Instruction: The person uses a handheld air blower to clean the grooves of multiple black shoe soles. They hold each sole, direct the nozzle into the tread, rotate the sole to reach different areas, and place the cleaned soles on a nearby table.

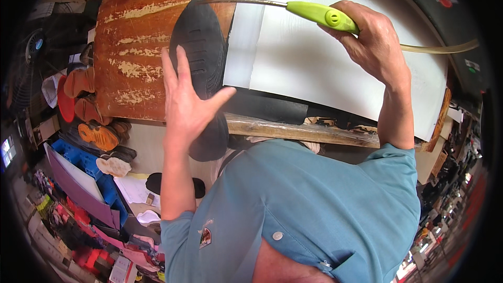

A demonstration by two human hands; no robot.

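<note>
My right hand (372,36) is closed around the handle of a bright green air blow gun (314,15). Its thin, curved metal nozzle reaches left, with the tip at the far end of a stack of black shoe insoles (196,31). A clear yellowish hose (440,48) runs from behind that hand toward the right. Over the near half of the stack, my left hand (191,105) is spread with fingers and thumb apart; whether it presses on the insoles I cannot tell. The stack lies at the right edge of a worn brown board (126,31), its near end jutting past the board's edge.
A large white slab (325,63) lies right of the insoles, with a black strip (272,107) and a wooden beam (304,132) along its near side. A red button (445,1) sits far right. Orange sole-shaped pieces (98,135) and a blue crate (112,191) stand left.
</note>
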